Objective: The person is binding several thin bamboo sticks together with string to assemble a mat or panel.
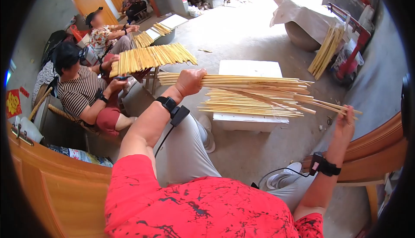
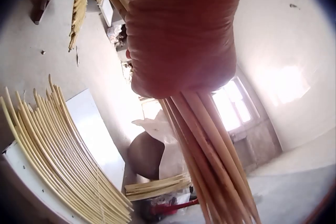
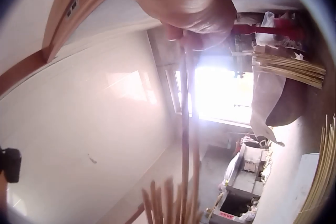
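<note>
My left hand [image 1: 190,82] grips a bundle of long, thin, pale yellow sticks [image 1: 255,81] whose far ends fan out to the right. In the left wrist view the curled hand [image 2: 181,40] covers the bundle's middle, and the sticks [image 2: 210,155] hang out below it. At the right, my right hand [image 1: 346,125] pinches the ends of a few sticks [image 1: 330,105] that reach out past the bundle. The right wrist view has these sticks [image 3: 185,119] running from the fingertips toward the bundle's ends. Beneath the bundle, a row of similar sticks [image 1: 237,109] lies side by side on a white block [image 1: 250,67].
Two people sit at the left beside more rows of sticks [image 1: 151,58]; another person sits farther back. More sticks [image 1: 326,52] lean near a covered basin [image 1: 300,35] at the back right. Wooden doors [image 1: 69,194] stand close on both sides.
</note>
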A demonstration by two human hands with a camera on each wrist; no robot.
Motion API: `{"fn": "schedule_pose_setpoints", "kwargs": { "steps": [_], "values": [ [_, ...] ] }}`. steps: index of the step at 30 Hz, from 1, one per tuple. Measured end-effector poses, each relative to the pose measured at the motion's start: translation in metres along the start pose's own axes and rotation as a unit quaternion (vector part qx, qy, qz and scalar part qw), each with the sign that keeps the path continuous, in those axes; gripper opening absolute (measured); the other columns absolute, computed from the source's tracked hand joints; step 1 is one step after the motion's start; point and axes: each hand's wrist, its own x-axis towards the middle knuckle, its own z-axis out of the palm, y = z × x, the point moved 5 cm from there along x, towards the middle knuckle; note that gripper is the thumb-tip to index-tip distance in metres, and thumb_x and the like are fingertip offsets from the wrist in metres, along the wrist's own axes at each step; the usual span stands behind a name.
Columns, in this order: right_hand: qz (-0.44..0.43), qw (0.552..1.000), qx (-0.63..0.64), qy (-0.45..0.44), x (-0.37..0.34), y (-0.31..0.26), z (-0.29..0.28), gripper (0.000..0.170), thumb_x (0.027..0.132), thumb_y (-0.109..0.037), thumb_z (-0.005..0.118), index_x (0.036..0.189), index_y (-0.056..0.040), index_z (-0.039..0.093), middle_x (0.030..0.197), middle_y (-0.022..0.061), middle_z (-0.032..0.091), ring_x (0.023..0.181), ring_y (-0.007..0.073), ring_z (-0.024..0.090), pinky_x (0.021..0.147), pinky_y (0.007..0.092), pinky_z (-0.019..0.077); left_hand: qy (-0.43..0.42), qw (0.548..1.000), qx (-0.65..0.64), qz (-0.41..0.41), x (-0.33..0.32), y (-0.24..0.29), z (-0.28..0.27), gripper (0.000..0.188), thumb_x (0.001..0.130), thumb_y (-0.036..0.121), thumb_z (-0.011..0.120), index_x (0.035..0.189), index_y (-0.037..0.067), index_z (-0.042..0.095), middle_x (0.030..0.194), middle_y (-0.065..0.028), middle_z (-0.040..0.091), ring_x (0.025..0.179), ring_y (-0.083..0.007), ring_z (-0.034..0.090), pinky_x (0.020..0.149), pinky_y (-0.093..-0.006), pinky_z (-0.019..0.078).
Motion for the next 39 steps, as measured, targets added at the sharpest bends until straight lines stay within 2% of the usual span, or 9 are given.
{"fn": "schedule_pose_setpoints", "kwargs": {
  "steps": [2, 8, 13, 19, 24, 30, 32, 36, 39],
  "values": [
    [-0.087, 0.989, -0.006, 0.116, 0.005, -0.041, -0.036, 0.019, 0.082, -0.013, 0.062, 0.093, 0.0017, 0.057, 0.083, 0.0067, 0.058, 0.068, 0.0091, 0.053, 0.052, 0.0169, 0.0427, 0.016, 0.999, 0.022, -0.032, -0.024, -0.026, -0.007, 0.018, 0.065, 0.006, 0.058, 0.081, 0.011, 0.051, 0.065, -0.0105, 0.057, 0.062, -0.0303, 0.058, 0.053, -0.0381, 0.0465],
    [-0.25, 0.955, -0.136, 0.088, -0.028, -0.162, 0.009, 0.022, 0.084, -0.015, 0.06, 0.096, 0.0029, 0.057, 0.083, 0.004, 0.055, 0.065, 0.0071, 0.046, 0.057, 0.0184, 0.0356, 0.109, 0.962, -0.027, -0.25, -0.058, -0.075, -0.058, 0.023, 0.064, 0.01, 0.062, 0.085, 0.008, 0.053, 0.071, -0.0156, 0.06, 0.068, -0.0349, 0.058, 0.058, -0.0418, 0.0474],
    [-0.226, 0.942, -0.245, 0.033, -0.043, -0.208, 0.066, 0.02, 0.085, -0.017, 0.058, 0.095, 0.0006, 0.058, 0.085, 0.0034, 0.057, 0.068, 0.0046, 0.045, 0.059, 0.0162, 0.033, 0.246, 0.924, -0.212, -0.204, -0.001, -0.064, -0.098, 0.023, 0.065, 0.001, 0.062, 0.087, 0.002, 0.055, 0.065, -0.0099, 0.057, 0.058, -0.0192, 0.058, 0.055, -0.0295, 0.0465],
    [-0.129, 0.856, -0.501, -0.007, -0.116, -0.078, 0.186, 0.008, 0.082, -0.011, 0.06, 0.09, -0.0086, 0.061, 0.072, -0.0034, 0.057, 0.058, 0.0042, 0.047, 0.049, 0.0186, 0.0344, 0.267, 0.765, -0.548, -0.206, 0.061, -0.01, -0.088, 0.019, 0.07, -0.003, 0.061, 0.087, -0.001, 0.053, 0.071, -0.0054, 0.057, 0.06, -0.0131, 0.057, 0.055, -0.0248, 0.0484],
    [-0.115, 0.807, -0.546, -0.193, -0.146, 0.077, 0.164, 0.01, 0.076, -0.009, 0.065, 0.072, -0.0028, 0.058, 0.064, 0.0059, 0.056, 0.053, 0.0084, 0.049, 0.048, 0.0223, 0.0381, 0.28, 0.628, -0.697, -0.204, 0.046, 0.024, -0.018, 0.022, 0.072, -0.007, 0.058, 0.092, -0.001, 0.05, 0.074, -0.0085, 0.055, 0.063, -0.0163, 0.056, 0.058, -0.0274, 0.0489],
    [-0.036, 0.778, -0.608, -0.151, -0.151, 0.164, 0.091, 0.013, 0.074, -0.017, 0.066, 0.074, -0.0054, 0.059, 0.059, 0.0079, 0.056, 0.052, 0.019, 0.056, 0.051, 0.0292, 0.0443, 0.264, 0.625, -0.688, -0.257, 0.009, -0.003, 0.025, 0.022, 0.073, -0.009, 0.057, 0.092, 0.0, 0.049, 0.075, -0.0076, 0.053, 0.064, -0.0161, 0.055, 0.058, -0.0278, 0.0494],
    [0.013, 0.714, -0.679, -0.173, -0.148, 0.179, 0.075, 0.011, 0.073, -0.017, 0.066, 0.077, -0.0072, 0.062, 0.06, 0.0082, 0.058, 0.054, 0.0211, 0.058, 0.052, 0.0297, 0.0459, 0.241, 0.646, -0.673, -0.267, 0.004, -0.013, 0.025, 0.023, 0.072, -0.009, 0.057, 0.091, 0.0, 0.049, 0.075, -0.0073, 0.053, 0.063, -0.0161, 0.056, 0.057, -0.0272, 0.0496],
    [0.045, 0.709, -0.678, -0.188, -0.128, 0.198, 0.041, 0.013, 0.076, -0.016, 0.064, 0.079, -0.0034, 0.063, 0.06, 0.0045, 0.06, 0.058, 0.0111, 0.06, 0.052, 0.025, 0.0464, 0.247, 0.663, -0.642, -0.296, -0.002, -0.023, 0.028, 0.023, 0.071, -0.008, 0.058, 0.091, -0.001, 0.049, 0.075, -0.0073, 0.053, 0.062, -0.016, 0.056, 0.056, -0.0257, 0.0485],
    [0.216, 0.839, -0.494, -0.072, -0.099, 0.182, 0.036, 0.016, 0.075, -0.018, 0.065, 0.076, -0.0017, 0.063, 0.065, 0.0063, 0.062, 0.06, 0.0141, 0.061, 0.054, 0.025, 0.0505, 0.259, 0.685, -0.601, -0.319, -0.007, -0.03, 0.026, 0.023, 0.07, -0.007, 0.059, 0.091, -0.002, 0.05, 0.074, -0.0068, 0.054, 0.06, -0.0147, 0.055, 0.055, -0.0248, 0.0474]
  ]
}}
